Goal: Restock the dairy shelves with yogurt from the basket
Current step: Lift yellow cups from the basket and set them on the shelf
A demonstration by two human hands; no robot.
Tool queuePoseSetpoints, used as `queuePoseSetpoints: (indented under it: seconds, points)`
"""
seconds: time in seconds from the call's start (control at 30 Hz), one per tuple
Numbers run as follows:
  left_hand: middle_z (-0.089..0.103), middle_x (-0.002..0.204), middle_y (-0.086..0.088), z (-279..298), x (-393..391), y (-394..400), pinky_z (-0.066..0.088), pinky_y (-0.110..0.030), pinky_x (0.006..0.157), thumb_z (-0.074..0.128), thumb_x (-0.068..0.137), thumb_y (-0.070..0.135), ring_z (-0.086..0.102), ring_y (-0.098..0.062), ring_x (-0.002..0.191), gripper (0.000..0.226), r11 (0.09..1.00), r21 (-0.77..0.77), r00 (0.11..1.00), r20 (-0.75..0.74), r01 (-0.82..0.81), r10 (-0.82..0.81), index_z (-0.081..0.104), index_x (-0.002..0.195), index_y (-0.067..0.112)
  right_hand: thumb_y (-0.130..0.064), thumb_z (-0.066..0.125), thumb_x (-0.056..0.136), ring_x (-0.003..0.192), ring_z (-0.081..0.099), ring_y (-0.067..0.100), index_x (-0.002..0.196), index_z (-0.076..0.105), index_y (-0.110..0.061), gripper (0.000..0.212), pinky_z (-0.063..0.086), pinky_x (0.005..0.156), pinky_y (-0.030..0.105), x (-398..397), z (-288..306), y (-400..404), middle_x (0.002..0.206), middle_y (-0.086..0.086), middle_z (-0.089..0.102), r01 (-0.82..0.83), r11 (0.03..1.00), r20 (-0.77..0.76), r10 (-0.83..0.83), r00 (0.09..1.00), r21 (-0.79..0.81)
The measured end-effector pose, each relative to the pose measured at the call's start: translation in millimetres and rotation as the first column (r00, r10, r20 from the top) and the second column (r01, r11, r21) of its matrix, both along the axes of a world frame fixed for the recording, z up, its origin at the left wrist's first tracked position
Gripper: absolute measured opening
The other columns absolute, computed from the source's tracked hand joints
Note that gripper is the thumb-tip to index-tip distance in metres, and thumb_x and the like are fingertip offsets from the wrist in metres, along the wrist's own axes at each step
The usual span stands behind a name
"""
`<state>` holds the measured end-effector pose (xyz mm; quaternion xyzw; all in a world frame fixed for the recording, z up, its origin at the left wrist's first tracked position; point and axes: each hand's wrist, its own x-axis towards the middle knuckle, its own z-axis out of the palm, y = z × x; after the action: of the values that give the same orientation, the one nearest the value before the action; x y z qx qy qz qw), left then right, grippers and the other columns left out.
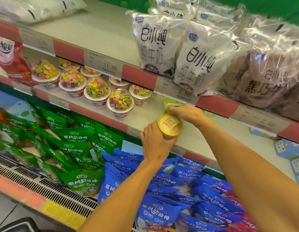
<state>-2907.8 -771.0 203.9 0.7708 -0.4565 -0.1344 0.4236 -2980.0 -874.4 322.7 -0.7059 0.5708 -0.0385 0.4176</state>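
**Two yogurt cups going onto the middle shelf**

The left hand [155, 141] grips a yellow-lidded yogurt cup [169, 125] round its side, at the near edge of the middle shelf [145, 114]. The right hand [187, 113] curls over a green-lidded cup [172, 103] just behind it, farther in. The yellow cup's lid faces up and toward the camera, so its axis looks slightly tilted. To do this well, level each cup before letting go, and slide the green one back first so the two don't collide, keeping right of the cereal-topped cups [119, 102].
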Motion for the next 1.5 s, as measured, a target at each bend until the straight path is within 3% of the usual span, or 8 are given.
queuePoseSetpoints:
  seconds: [0.07, 0.23, 0.33, 0.53, 0.83, 1.03, 1.2, 1.5]
  points:
    - [0.057, 0.121, -0.003, 1, 14, -2, 0.03, -0.034, 0.095, 0.081, 0.07, 0.054, 0.049, -0.023, 0.117, 0.076, 0.998, 0.005, 0.996, -0.07, -0.06, 0.06, 0.048, 0.126, 0.014, -0.04, 0.065, 0.095, 0.11, 0.052, 0.011, 0.127, 0.065, -0.013, 0.042, 0.04, 0.08, 0.013, -15, -18, -7, 0.127, -0.001, 0.058, 0.089, 0.996, 0.046, -0.088, 0.995, -0.022]
    - [0.057, 0.123, -0.007, 7, 44, -7, 0.031, -0.039, 0.098, 0.081, 0.07, 0.052, 0.048, -0.027, 0.12, 0.077, 0.994, 0.074, 0.991, -0.103, -0.08, 0.087, 0.048, 0.126, 0.011, -0.042, 0.088, 0.068, 0.089, 0.07, 0.01, 0.086, 0.073, -0.026, 0.029, 0.058, 0.081, 0.034, -27, -36, 10, 0.091, -0.008, 0.075, 0.197, 0.958, 0.148, -0.168, 0.975, -0.21]
    - [0.055, 0.127, -0.009, 10, 59, -8, 0.033, -0.042, 0.102, 0.083, 0.07, 0.049, 0.046, -0.029, 0.124, 0.08, 0.992, 0.086, 0.986, -0.132, -0.093, 0.104, 0.046, 0.13, 0.011, -0.025, 0.088, 0.074, 0.078, 0.06, 0.0, 0.076, 0.057, -0.027, 0.031, 0.053, 0.075, 0.022, -27, -34, 27, 0.081, -0.017, 0.061, 0.213, 0.941, 0.199, -0.163, 0.966, -0.263]
    - [0.056, 0.135, -0.007, 10, 77, -1, 0.041, -0.051, 0.106, 0.088, 0.069, 0.038, 0.048, -0.029, 0.128, 0.088, 0.997, 0.072, 0.971, -0.236, -0.03, 0.046, 0.043, 0.142, 0.018, -0.066, 0.083, 0.057, 0.122, 0.053, 0.023, 0.143, 0.043, -0.023, 0.104, 0.047, 0.104, 0.043, -18, -38, 50, 0.137, 0.006, 0.052, 0.171, 0.94, 0.152, -0.13, 0.98, -0.296]
    - [0.06, 0.13, -0.002, 12, 87, 16, 0.046, -0.052, 0.104, 0.073, 0.074, 0.044, 0.054, -0.026, 0.122, 0.071, 0.98, 0.159, 0.952, -0.301, 0.115, -0.063, 0.044, 0.138, 0.029, -0.066, 0.079, 0.068, 0.127, 0.049, 0.027, 0.148, 0.036, -0.022, 0.1, 0.046, 0.106, 0.045, -14, -34, 62, 0.143, 0.01, 0.046, 0.141, 0.942, 0.095, -0.117, 0.989, -0.303]
    - [0.056, 0.135, -0.003, 32, 86, 41, 0.042, -0.032, 0.095, 0.068, 0.091, 0.026, 0.051, -0.017, 0.117, 0.053, 0.972, 0.168, 0.951, -0.29, 0.163, -0.11, 0.046, 0.138, 0.019, -0.066, 0.066, 0.082, 0.14, 0.035, 0.029, 0.155, 0.027, -0.015, 0.097, 0.034, 0.112, 0.044, -13, -26, 73, 0.154, 0.012, 0.037, 0.121, 0.918, 0.014, -0.125, 0.992, -0.378]
    - [0.047, 0.148, -0.004, 59, 102, 100, 0.04, -0.047, 0.111, 0.061, 0.095, 0.037, 0.043, -0.022, 0.135, 0.06, 0.979, 0.194, 0.983, -0.181, 0.063, -0.027, 0.04, 0.148, 0.018, -0.043, 0.067, 0.091, 0.123, 0.046, 0.021, 0.135, 0.051, -0.011, 0.058, 0.037, 0.102, 0.029, -13, -3, 110, 0.133, 0.008, 0.056, 0.074, 0.793, 0.092, -0.022, 0.995, -0.605]
    - [0.056, 0.139, -0.006, 110, 142, 237, 0.043, -0.044, 0.106, 0.058, 0.097, 0.04, 0.051, -0.024, 0.128, 0.049, 0.957, 0.265, 0.991, -0.034, -0.117, 0.13, 0.052, 0.138, 0.016, -0.041, 0.062, 0.094, 0.118, 0.057, 0.022, 0.136, 0.052, -0.016, 0.05, 0.048, 0.099, 0.04, 22, 22, 211, 0.132, 0.004, 0.06, -0.209, 0.869, 0.082, 0.272, 0.959, -0.448]
